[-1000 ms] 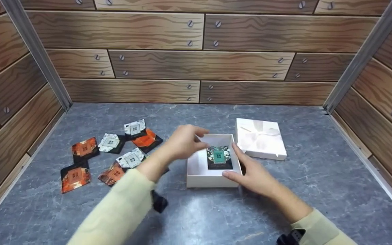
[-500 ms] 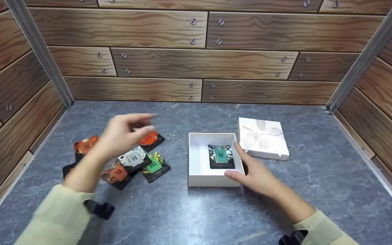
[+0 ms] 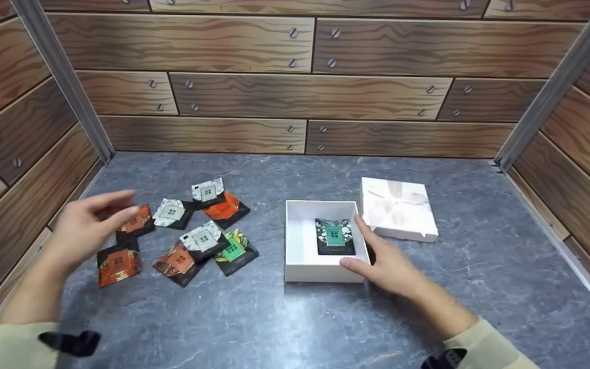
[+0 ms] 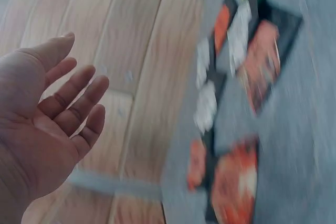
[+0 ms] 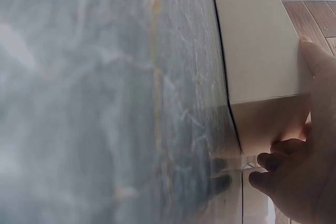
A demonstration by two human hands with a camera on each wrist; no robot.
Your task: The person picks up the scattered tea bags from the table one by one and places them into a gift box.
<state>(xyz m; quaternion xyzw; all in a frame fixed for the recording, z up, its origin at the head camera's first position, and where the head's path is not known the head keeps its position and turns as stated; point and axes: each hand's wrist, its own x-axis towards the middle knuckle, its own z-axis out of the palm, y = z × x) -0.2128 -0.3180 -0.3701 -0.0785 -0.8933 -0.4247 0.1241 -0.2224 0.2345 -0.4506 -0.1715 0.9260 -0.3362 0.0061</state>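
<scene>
The released left hand (image 3: 87, 220) hovered over light, thin packets (image 3: 180, 233) scattered at 9 o'clock on the desk (image 3: 295, 318) (best pinched by an edge), while the right hand (image 3: 384, 264) grasped the flimsy white box (image 3: 305, 261).

A grey counter (image 3: 285, 328) sits inside wood-print walls. The right hand (image 3: 384, 261) holds the near right corner of an open white box (image 3: 302, 256), thumb on the front edge and forefinger along the right wall. Inside lies a green packet (image 3: 334, 237). Just right of the box rests its white lid (image 3: 398, 209). The left hand (image 3: 87, 225), blurred with fingers spread, hovers over the left of the scattered packets (image 3: 200, 238), orange, white and green
</scene>
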